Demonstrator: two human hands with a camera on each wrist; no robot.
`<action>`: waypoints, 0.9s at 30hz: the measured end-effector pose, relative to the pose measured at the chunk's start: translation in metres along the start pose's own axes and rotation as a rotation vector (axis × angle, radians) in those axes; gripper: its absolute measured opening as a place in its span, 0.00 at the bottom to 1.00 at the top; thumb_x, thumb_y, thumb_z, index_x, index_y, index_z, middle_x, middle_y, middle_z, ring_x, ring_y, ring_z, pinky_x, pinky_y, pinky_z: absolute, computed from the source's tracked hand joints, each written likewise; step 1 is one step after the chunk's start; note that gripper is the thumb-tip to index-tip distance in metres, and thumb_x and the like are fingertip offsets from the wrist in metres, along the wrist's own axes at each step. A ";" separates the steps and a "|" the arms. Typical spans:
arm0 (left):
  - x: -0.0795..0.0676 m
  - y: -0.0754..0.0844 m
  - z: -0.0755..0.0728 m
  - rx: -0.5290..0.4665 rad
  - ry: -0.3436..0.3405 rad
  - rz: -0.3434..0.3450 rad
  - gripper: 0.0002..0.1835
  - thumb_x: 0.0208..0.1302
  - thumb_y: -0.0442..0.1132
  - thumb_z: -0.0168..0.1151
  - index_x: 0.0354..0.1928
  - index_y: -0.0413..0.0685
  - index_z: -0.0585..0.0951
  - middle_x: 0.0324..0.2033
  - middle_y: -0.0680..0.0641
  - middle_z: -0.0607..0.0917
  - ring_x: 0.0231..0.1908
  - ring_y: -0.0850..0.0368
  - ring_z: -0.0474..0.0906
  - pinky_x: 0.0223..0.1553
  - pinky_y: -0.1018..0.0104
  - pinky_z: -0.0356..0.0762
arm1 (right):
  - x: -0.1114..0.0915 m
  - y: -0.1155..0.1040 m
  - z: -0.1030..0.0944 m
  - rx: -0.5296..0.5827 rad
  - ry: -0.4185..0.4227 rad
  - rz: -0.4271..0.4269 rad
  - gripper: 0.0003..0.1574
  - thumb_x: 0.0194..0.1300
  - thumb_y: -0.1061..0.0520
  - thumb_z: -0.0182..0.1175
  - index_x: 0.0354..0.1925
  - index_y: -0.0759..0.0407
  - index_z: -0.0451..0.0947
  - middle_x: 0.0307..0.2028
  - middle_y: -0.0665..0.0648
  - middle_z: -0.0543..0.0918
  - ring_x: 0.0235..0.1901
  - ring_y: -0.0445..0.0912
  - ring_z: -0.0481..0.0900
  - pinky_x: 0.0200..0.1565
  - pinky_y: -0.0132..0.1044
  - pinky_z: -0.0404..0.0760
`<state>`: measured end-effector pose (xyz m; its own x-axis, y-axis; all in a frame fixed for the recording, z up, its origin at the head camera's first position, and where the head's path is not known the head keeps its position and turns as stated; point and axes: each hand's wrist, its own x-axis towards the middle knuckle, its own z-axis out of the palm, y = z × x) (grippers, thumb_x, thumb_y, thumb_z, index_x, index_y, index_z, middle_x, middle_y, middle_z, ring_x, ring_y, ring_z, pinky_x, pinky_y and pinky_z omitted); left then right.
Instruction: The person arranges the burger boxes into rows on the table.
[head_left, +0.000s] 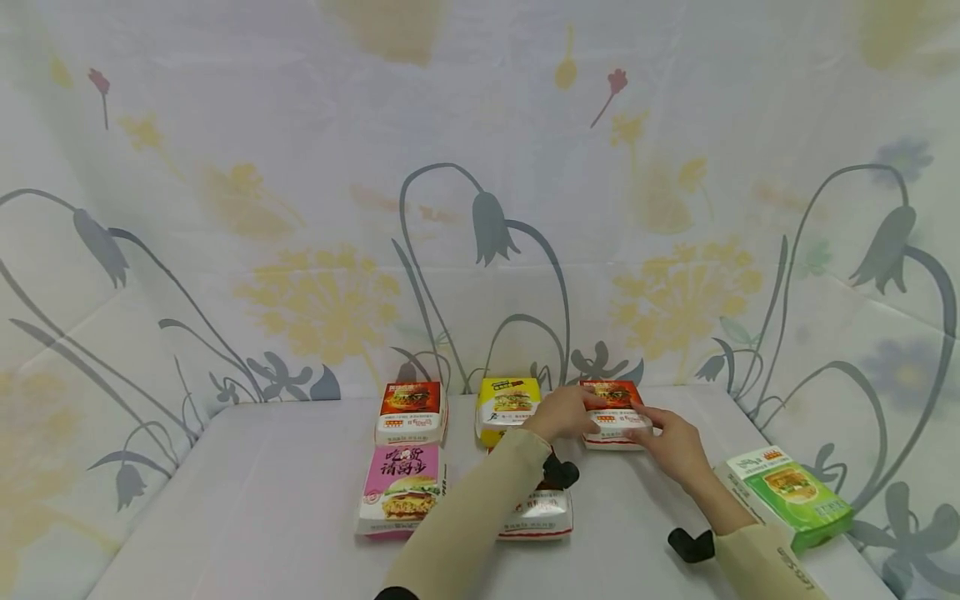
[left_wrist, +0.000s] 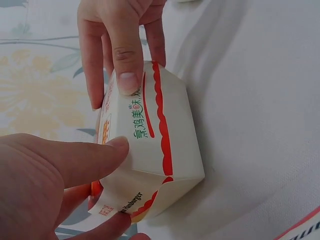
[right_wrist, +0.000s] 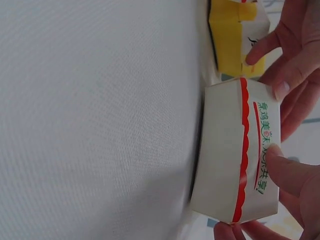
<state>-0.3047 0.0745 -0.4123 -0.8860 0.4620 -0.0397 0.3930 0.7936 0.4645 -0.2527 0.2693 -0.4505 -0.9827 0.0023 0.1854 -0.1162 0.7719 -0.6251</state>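
Observation:
Both hands hold a red-and-white burger box point(head_left: 617, 419) at the back right of the table. My left hand point(head_left: 564, 414) grips its left end, with the thumb point(left_wrist: 112, 152) on the white front face and fingers around the side. From the right, my right hand point(head_left: 673, 447) grips the other end, its thumb point(right_wrist: 280, 162) also pressed to that face. In the wrist views, a scalloped red stripe and green lettering run along the front. Just left of this box stands a yellow burger box point(head_left: 498, 421), close to the left fingers.
At the left, another red-and-white box point(head_left: 412, 417) stands behind a pink burger box point(head_left: 401, 490). A white box with red trim point(head_left: 543, 518) is partly hidden by the left sleeve. A green box point(head_left: 797, 498) lies tilted near the right edge. Behind the table hangs a flowered cloth point(head_left: 480, 308).

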 end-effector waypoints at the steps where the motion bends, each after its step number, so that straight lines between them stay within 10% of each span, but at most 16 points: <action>1: 0.000 0.000 0.000 0.003 -0.001 0.002 0.26 0.59 0.43 0.72 0.60 0.69 0.82 0.65 0.63 0.74 0.65 0.58 0.69 0.60 0.60 0.70 | 0.000 0.000 -0.001 0.000 0.001 0.000 0.38 0.65 0.50 0.67 0.66 0.68 0.71 0.62 0.77 0.72 0.61 0.72 0.68 0.56 0.67 0.69; 27: 0.000 0.002 -0.002 0.078 -0.003 -0.002 0.27 0.58 0.46 0.73 0.61 0.70 0.81 0.65 0.64 0.74 0.66 0.58 0.68 0.59 0.63 0.71 | -0.012 0.000 -0.035 0.027 -0.026 0.035 0.34 0.69 0.50 0.64 0.67 0.64 0.72 0.57 0.75 0.77 0.57 0.69 0.75 0.47 0.57 0.80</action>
<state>-0.3042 0.0749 -0.4094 -0.8863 0.4611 -0.0433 0.4089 0.8232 0.3939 -0.2362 0.2922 -0.4260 -0.9896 0.0118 0.1435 -0.0854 0.7540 -0.6513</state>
